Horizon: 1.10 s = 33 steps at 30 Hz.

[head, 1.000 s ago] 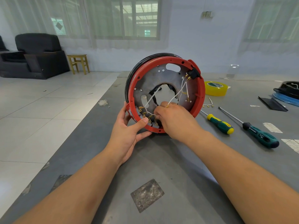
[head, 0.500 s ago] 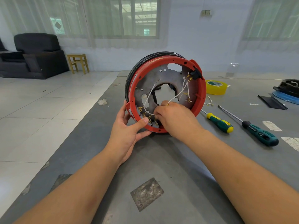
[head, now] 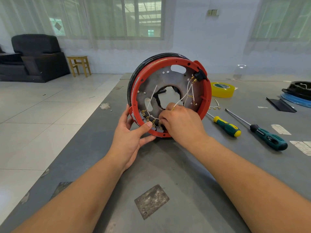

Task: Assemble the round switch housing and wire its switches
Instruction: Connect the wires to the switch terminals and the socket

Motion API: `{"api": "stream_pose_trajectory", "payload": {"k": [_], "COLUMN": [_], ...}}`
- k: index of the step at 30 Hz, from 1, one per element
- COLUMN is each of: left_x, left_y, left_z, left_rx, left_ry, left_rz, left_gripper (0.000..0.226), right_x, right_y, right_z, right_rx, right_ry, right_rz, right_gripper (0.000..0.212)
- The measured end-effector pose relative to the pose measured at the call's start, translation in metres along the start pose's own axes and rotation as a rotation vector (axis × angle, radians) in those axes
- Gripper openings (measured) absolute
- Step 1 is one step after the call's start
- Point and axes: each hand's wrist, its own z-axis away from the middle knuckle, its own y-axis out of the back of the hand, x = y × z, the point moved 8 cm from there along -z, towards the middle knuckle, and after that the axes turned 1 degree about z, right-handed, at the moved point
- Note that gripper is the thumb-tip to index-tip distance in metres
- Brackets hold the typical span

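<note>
Two screwdrivers (head: 226, 126) and yellow tape roll (head: 222, 89) right of housing. Red round housing (head: 170, 98) upright on grey table (head: 168, 174), white wires inside. Left hand (head: 133, 135) grips rim; right hand (head: 181, 123) pinches wire at lower terminals

Nothing can be read: the far-right tape roll (head: 222, 89) bears a green and white label too blurred to make out, and the right screwdriver (head: 267, 137) has small pale handle print, also illegible.

Curtained windows (head: 143, 19), black armchair (head: 36, 56), wooden stool (head: 79, 64), tiled floor (head: 42, 115)
</note>
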Motion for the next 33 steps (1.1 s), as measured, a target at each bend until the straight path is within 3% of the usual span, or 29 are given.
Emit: {"api": "stream_pose_trajectory", "payload": {"k": [14,21,28,33], "left_x": [0.005,0.005,0.001,-0.005], "left_y": [-0.003,-0.002,0.0,0.003], "left_z": [0.004,0.004,0.002,-0.001], "left_rx": [-0.017,0.0,0.004,0.008], "left_ry": [-0.021,0.007,0.016,0.042], "left_rz": [-0.028,-0.01,-0.052,-0.079], "left_gripper": [0.085,0.093,0.088,0.067], "right_x": [-0.002,0.0,0.0,0.001], "right_y": [-0.005,-0.007,-0.01,-0.012], "right_z": [-0.001,-0.001,0.001,0.003], "right_rx": [-0.041,-0.083,-0.06,-0.008], "right_ry": [0.017,-0.009,-0.071,-0.104], "right_rz": [-0.018,-0.146,-0.251,-0.245], "right_gripper": [0.028,0.024,0.02,0.02]}}
